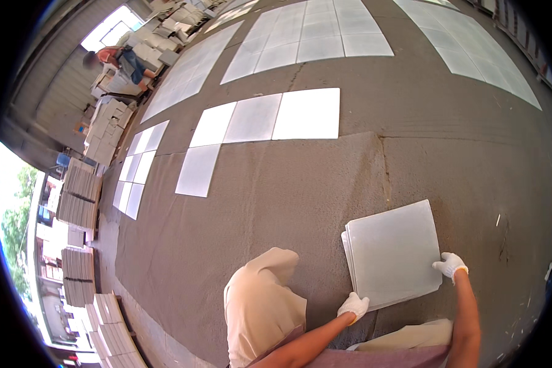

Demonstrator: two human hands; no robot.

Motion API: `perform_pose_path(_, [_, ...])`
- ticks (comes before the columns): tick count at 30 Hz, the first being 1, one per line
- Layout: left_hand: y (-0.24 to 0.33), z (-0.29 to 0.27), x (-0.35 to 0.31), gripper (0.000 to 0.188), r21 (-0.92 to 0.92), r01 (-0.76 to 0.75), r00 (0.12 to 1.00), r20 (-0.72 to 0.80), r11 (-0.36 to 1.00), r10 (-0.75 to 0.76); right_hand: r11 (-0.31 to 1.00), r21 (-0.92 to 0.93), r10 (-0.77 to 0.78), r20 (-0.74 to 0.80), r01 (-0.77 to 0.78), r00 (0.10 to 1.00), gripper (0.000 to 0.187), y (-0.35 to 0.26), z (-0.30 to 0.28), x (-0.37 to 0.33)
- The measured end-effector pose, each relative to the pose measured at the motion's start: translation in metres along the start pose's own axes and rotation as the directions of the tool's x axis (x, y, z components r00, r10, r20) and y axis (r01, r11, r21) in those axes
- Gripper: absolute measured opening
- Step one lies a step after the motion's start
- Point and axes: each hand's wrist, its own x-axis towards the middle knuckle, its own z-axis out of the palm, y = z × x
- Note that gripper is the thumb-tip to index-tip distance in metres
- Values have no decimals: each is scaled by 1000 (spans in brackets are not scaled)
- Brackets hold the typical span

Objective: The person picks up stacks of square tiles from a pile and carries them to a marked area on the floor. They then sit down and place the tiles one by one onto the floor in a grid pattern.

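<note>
A stack of square pale grey tiles point(395, 250) lies on the floor in front of me, its layers slightly fanned out along the left side. At its near left corner my left hand point(353, 305), in a white knit glove, is closed on the edge. My right hand point(451, 266), gloved the same way, grips the right edge near the lower corner, with the thumb toward the top face. The fingertips under the edges are hidden. Between my arms shows one knee in beige trousers, and the other knee is off to the left.
Tiles point(248, 118) lie in an L-shaped row ahead, with larger tile grids point(306, 35) beyond and at the far right point(472, 46). A smaller block of tiles point(135, 165) is at left. Stacked cartons point(80, 193) line the left side. A person point(126, 63) bends over boxes far left.
</note>
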Motion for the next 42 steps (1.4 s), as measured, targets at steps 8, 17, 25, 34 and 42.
perform_pose_path(8, [-3,-8,4,66,-155,-134,969,-226,979,97,948,165,309,-286,-271,907,73,-63,46,-8])
perform_pose_path(17, [-1,-1,39,70,-304,-117,989,-126,946,82,920,219,375,-253,-325,892,81,-55,45,-19])
perform_pose_path(25, [-8,-26,50,79,-282,-90,990,-131,955,54,851,298,480,-102,-433,872,94,-66,61,-30])
perform_pose_path(34, [-14,-56,56,79,-150,-100,964,-258,984,59,718,450,603,-21,-531,797,91,-85,95,-67])
perform_pose_path(42, [-34,-61,90,74,-215,-164,983,-120,963,141,530,704,784,-193,-473,590,71,-89,135,-76])
